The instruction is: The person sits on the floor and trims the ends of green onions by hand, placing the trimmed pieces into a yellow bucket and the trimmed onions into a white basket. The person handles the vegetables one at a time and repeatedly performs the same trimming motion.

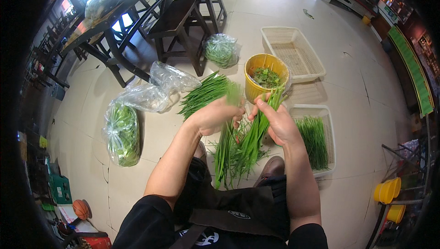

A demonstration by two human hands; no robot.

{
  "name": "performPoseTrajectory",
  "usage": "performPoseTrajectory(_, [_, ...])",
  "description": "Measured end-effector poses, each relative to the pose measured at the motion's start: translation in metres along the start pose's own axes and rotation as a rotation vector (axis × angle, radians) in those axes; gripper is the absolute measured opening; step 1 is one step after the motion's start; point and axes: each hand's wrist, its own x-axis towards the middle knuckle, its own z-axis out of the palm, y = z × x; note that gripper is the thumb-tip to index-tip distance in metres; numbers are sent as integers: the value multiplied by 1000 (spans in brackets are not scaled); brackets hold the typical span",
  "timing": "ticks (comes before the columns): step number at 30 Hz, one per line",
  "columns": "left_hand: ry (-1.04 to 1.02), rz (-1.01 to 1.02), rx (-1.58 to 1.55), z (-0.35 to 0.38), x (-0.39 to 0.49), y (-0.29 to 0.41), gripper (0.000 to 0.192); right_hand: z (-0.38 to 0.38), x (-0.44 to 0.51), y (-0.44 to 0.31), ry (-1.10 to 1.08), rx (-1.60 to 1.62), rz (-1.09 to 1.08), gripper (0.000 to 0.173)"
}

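My left hand (218, 116), partly blurred, holds a bunch of long green leaves (224, 152), likely garlic chives, hanging down from it. My right hand (277, 118) grips another bunch of the same greens (256, 139), thumb on top, its ends hanging between my shoes. Loose trimmings (244, 130) lie on the floor behind and beneath the bunches. A pile of chives (208, 94) lies beyond my left hand. Just past my right hand stands a yellow bucket (253, 91) holding green scraps. At the right, a white plastic basket (331, 139) holds a neat layer of chives (312, 142).
An unfilled white basket (295, 53) sits behind the bucket. Bagged greens lie at the left (122, 135) and near the stools (221, 51). Crumpled clear plastic bags (154, 92) lie beside the pile. A dark wooden stool (175, 18) and table (120, 5) stand at the upper left.
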Motion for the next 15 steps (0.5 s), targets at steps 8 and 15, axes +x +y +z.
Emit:
performPoseTrajectory(8, [-169,-11,15,11,1,-3,16,-1,3,1,134,-102,60,16])
performPoseTrajectory(15, [252,-14,145,-3,12,-7,23,-14,1,-7,179,-20,40,11])
